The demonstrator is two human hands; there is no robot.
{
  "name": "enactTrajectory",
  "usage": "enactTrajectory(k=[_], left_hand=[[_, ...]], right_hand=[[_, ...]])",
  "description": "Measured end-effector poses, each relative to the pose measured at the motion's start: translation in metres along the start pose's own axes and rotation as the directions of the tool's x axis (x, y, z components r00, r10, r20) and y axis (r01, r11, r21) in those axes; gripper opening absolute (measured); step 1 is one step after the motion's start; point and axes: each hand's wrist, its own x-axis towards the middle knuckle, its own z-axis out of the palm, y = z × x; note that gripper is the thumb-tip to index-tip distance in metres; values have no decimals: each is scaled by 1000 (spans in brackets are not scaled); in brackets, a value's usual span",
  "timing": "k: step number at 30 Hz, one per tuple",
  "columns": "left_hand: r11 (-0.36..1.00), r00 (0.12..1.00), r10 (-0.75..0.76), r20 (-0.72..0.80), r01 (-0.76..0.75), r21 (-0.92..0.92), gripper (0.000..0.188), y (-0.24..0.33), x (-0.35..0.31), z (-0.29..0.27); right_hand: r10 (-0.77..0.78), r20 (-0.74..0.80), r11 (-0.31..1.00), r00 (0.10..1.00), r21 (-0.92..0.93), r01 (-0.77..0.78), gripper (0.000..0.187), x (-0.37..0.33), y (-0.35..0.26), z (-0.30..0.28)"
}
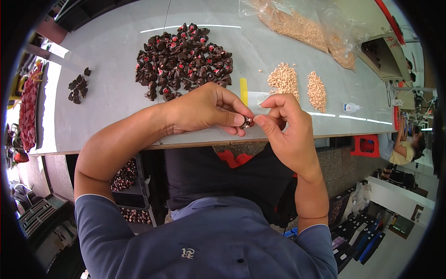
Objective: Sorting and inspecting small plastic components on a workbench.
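Over the table's near edge, my left hand (200, 110) pinches a small dark brown piece (246, 122) with red and white spots between thumb and fingers. My right hand (291, 137) is beside it, thumb and forefinger drawn together close to the piece. Whether anything tiny sits in that pinch is too small to tell. Beyond my left hand lies a big heap of similar dark pieces (183, 63), several showing red-and-white faces. Two heaps of small beige pieces, a wider one (282, 80) and a narrower one (317, 92), lie beyond my right hand.
A few dark pieces (78, 88) lie apart at the table's left. Near the beige heaps are a yellow strip (243, 91) and a small white bottle (351, 108). Clear bags of beige pieces (297, 30) rest at the back. A red stool (365, 145) and another person (405, 145) are at right.
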Motion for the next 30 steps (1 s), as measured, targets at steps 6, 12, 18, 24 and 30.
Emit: enactTrajectory(k=[6, 12, 18, 24, 30], left_hand=[[997, 999, 9, 39, -12, 71, 18, 1, 6, -5], [999, 999, -12, 40, 11, 32, 20, 4, 4, -2], [986, 993, 116, 31, -119, 114, 25, 19, -10, 0], [600, 729, 645, -229, -298, 743, 39, 46, -40, -12], [-123, 432, 893, -123, 498, 858, 38, 23, -138, -105]], right_hand=[[71, 54, 997, 996, -26, -69, 27, 8, -1, 7], [24, -362, 945, 932, 312, 97, 17, -1, 19, -2], [-46, -758, 986, 651, 69, 150, 14, -20, 93, -16], [-91, -719, 996, 689, -59, 70, 16, -41, 133, -23], [-89, -701, 995, 707, -25, 100, 13, -34, 137, -16]])
